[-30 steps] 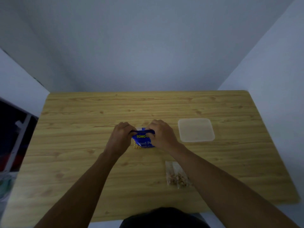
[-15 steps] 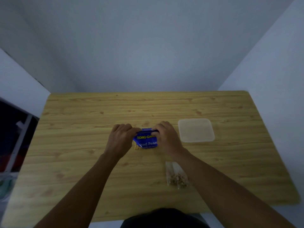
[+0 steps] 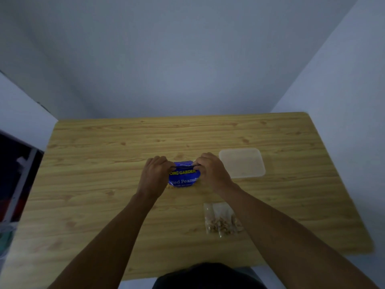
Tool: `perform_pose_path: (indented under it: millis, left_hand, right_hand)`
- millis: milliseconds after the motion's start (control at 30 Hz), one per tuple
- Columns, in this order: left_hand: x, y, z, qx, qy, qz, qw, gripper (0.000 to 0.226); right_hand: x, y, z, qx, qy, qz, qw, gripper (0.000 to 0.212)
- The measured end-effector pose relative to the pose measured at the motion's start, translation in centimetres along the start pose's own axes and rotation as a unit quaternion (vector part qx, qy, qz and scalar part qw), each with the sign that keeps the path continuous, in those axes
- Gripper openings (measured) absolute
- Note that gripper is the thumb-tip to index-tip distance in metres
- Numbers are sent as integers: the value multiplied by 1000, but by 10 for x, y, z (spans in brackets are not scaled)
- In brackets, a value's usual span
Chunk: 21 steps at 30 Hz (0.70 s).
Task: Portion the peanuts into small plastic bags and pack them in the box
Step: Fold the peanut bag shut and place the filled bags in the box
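Right now my left hand [image 3: 155, 176] and my right hand [image 3: 211, 172] each pinch one end of the top edge of the blue peanut packet [image 3: 184, 177], with the fingers curled over it. The packet lies between the hands at the middle of the surface [image 3: 93, 163]. Its long axis runs left to right, the printed face is turned up toward me and the top edge is on the far side. My fingers hide whether that edge is open or sealed.

What matters for the next move is where everything else lies, and it is all on my right. Two small bags [image 3: 221, 221] with peanuts in them lie flat on the near side, just beside my right forearm and well apart from the packet. The pale box [image 3: 241, 162] sits just right of my right hand, a little farther away than the bags; I cannot tell whether it has a lid on.

So I judge the right hand the nearer one for both: it would draw back toward me for a bag, then reach away and rightward to the box, while the left steadies the packet.
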State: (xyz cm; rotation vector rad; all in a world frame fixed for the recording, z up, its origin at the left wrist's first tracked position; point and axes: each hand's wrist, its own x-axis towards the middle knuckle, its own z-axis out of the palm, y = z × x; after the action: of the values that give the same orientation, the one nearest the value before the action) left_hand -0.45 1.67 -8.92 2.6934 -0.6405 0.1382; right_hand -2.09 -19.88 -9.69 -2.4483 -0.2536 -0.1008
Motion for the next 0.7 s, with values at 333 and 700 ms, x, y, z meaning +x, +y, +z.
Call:
perform_pose_path:
  millis: [333, 700]
  left_hand:
    - [-28, 60, 10, -67, 26, 65, 995, 17]
    - [-73, 132, 94, -274, -182, -293, 898, 23]
  right_hand:
    - [-66, 29, -24, 35, 101, 181, 978, 13]
    - [-159, 44, -20, -34, -55, 244, 968, 45]
